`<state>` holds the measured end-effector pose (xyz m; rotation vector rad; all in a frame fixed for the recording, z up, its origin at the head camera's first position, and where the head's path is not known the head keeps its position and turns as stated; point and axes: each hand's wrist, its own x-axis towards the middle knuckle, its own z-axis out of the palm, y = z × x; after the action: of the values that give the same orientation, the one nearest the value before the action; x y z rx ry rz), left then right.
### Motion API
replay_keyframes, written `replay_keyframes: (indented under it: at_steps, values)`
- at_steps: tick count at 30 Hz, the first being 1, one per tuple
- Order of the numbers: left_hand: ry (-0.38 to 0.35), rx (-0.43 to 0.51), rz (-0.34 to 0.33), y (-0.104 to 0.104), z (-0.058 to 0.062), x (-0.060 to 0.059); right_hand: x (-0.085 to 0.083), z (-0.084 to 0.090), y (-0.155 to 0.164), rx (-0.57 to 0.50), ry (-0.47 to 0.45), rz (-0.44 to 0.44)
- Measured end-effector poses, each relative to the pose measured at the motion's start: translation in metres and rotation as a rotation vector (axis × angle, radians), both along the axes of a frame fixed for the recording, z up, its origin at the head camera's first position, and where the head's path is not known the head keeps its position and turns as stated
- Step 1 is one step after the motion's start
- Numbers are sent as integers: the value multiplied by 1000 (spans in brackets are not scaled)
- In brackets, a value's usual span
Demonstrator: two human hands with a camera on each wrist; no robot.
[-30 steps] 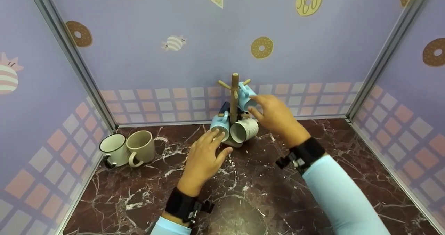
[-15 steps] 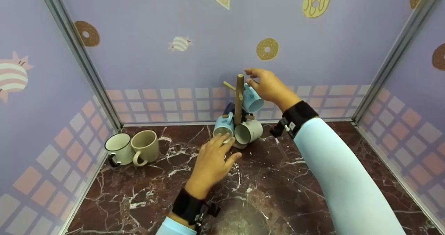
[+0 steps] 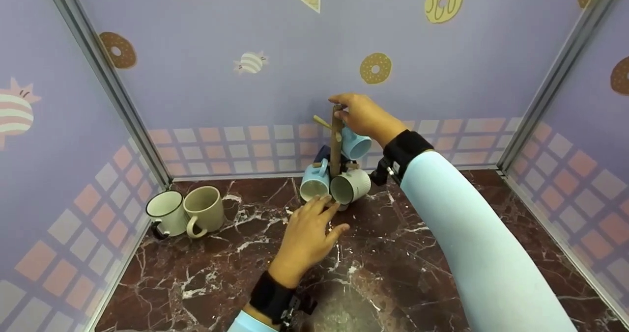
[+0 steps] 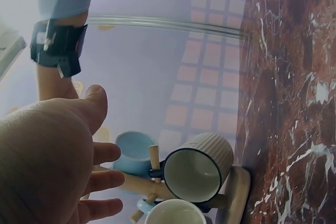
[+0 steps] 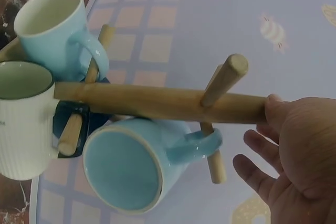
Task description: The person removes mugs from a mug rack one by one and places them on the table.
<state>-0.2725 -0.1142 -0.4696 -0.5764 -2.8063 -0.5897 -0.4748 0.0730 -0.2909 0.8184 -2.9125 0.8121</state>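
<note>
My right hand (image 3: 362,117) at the top of the mug tree (image 3: 336,140), left hand (image 3: 308,231) low by its base.

To do this well I want the post kept upright and steady so the hanging mugs do not swing or slip off their pegs. My right hand is loosely open, thumb tip touching the end of the post (image 5: 157,102), the other fingers relaxed beside a peg and holding nothing. A light blue mug (image 5: 136,163) hangs by its handle just under that hand. My left hand is open too, fingers straight, its tips close to the lower blue mug (image 3: 314,183) and the ribbed white mug (image 3: 350,185); I cannot tell if they touch. Two more mugs (image 3: 185,211) stand well apart on the marble table (image 3: 393,273), by the left wall.
</note>
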Motion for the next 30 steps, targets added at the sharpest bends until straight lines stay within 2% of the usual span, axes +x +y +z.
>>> replay_keyframes:
  at_steps: [4,9,15,30]
  values:
    - [-22,12,-12,2,0,0,2,3,-4,-2,-5,-9]
    - [-15,17,-5,1,1,1,2,3,-7,-25,9,-20]
    - [4,23,-10,1,0,2,0,0,-6,-8,57,-13]
    - [-22,6,0,0,2,3,-1,1,-1,14,100,-15]
